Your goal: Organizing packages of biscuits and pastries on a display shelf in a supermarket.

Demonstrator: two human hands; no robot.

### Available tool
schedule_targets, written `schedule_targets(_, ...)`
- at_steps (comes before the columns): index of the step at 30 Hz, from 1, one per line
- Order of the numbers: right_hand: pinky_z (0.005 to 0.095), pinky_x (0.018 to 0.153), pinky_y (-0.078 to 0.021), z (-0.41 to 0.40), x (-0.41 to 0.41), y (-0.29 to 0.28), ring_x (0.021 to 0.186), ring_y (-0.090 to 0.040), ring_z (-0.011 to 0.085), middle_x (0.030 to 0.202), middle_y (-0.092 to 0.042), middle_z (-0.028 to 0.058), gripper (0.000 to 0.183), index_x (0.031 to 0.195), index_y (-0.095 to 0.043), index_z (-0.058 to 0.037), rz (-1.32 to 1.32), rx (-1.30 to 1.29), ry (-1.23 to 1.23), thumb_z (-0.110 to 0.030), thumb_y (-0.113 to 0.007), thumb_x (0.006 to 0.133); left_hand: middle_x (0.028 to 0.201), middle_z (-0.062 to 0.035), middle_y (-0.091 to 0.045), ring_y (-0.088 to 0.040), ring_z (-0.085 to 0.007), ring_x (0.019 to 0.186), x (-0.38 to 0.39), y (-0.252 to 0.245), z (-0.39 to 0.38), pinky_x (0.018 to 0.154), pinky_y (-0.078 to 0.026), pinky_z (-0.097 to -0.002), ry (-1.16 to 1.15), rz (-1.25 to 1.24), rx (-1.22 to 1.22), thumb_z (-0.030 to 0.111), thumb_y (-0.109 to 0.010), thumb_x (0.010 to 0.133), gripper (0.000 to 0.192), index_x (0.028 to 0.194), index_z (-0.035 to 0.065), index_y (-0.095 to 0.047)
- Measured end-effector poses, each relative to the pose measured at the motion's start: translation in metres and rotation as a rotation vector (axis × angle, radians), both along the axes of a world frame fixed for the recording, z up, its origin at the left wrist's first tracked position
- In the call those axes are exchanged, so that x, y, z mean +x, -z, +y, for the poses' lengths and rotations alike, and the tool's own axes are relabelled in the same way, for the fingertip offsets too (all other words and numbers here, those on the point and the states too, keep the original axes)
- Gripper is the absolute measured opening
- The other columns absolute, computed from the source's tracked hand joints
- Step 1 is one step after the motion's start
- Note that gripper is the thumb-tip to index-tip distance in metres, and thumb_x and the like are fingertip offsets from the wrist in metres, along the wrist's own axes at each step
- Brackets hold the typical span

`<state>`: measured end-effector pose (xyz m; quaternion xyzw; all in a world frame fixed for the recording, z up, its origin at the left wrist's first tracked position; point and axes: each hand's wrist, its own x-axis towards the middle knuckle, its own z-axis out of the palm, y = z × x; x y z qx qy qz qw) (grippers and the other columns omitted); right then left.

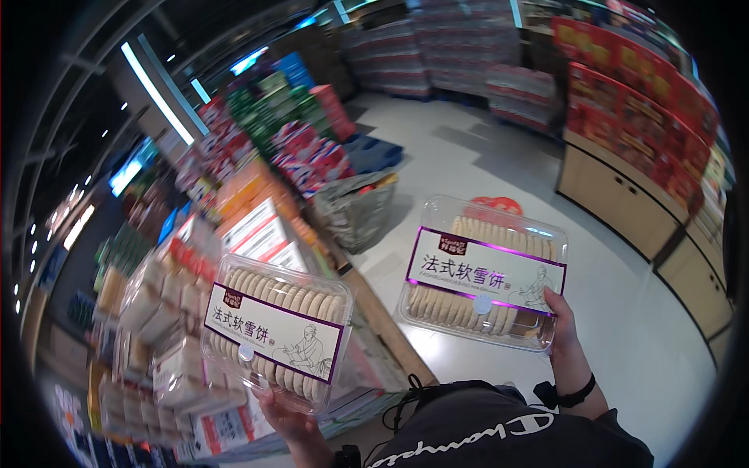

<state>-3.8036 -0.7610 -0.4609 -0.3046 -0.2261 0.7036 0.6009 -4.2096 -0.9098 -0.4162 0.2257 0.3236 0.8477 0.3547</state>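
Note:
My left hand [292, 422] grips the lower edge of a clear plastic box of round pale biscuits [275, 333], tilted towards me. Two rows of biscuits show above and below its white and purple paper band. A similar clear biscuit box [484, 275] is in my right hand [563, 324], held at its lower right corner with the thumb on the band. This second box hangs over the floor, and a gap at its lower right corner shows no biscuits. The two boxes are apart. Most of my fingers are hidden behind them.
To the left, a display stand carries stacked packs of pastries [181, 357] and white price signs [263, 234]. A grey woven bag [357, 213] stands beside the stand's wooden edge [386, 327]. Red gift boxes [638, 128] sit on wooden cabinets [614, 199] at right. Shrink-wrapped stacks [433, 52] rise behind.

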Motion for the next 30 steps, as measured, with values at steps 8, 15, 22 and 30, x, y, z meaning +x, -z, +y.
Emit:
schedule_targets(8, 0.0362, 0.092, -0.0470, -0.008, 0.157, -0.004, 0.107, -0.057, 0.0248, 0.120, -0.055, 0.0151, 0.052, 0.133, -0.035, 0.0000, -0.065, -0.012, 0.406, -0.019, -0.055, 0.089, 0.112, -0.0094, -0.059, -0.058, -0.0224, 0.102, 0.153, 0.022, 0.173, 0.086, -0.049, -0.0388, 0.367, 0.002, -0.077, 0.024, -0.047, 0.086, 0.039, 0.121, 0.0062, -0.050)
schedule_targets(15, 0.0333, 0.089, -0.0470, -0.068, 0.284, 0.007, 0.104, -0.058, 0.0228, 0.114, -0.058, 0.0146, 0.047, 0.125, -0.044, 0.0039, -0.093, -0.065, 0.832, -0.026, -0.052, 0.090, 0.129, -0.0103, -0.044, -0.052, -0.0228, 0.108, 0.326, 0.038, 0.287, 0.084, -0.047, -0.0357, 0.735, 0.073, -0.237, 0.020, -0.047, 0.091, 0.047, 0.132, 0.0160, -0.025)
schedule_targets(22, 0.0359, 0.091, -0.0471, -0.105, 0.371, -0.005, 0.104, -0.059, 0.0240, 0.114, -0.059, 0.0162, 0.045, 0.124, -0.046, 0.0045, -0.120, -0.154, 1.169, -0.027, -0.050, 0.091, 0.123, -0.0063, -0.045, -0.051, -0.0178, 0.104, 0.535, 0.049, 0.369, 0.085, -0.046, -0.0337, 1.090, -0.016, -0.121, 0.011, -0.052, 0.082, 0.053, 0.130, 0.0163, -0.029)
schedule_targets(30, 0.0354, 0.088, -0.0488, -0.125, 0.410, 0.011, 0.101, -0.060, 0.0226, 0.116, -0.060, 0.0118, 0.045, 0.124, -0.048, 0.0004, -0.032, -0.262, 1.644, -0.026, -0.056, 0.089, 0.124, -0.0065, -0.045, -0.050, -0.0188, 0.108, 0.724, 0.060, 0.415, 0.089, -0.045, -0.0378, 1.520, 0.067, -0.263, 0.010, -0.048, 0.079, 0.053, 0.129, 0.0154, -0.031)
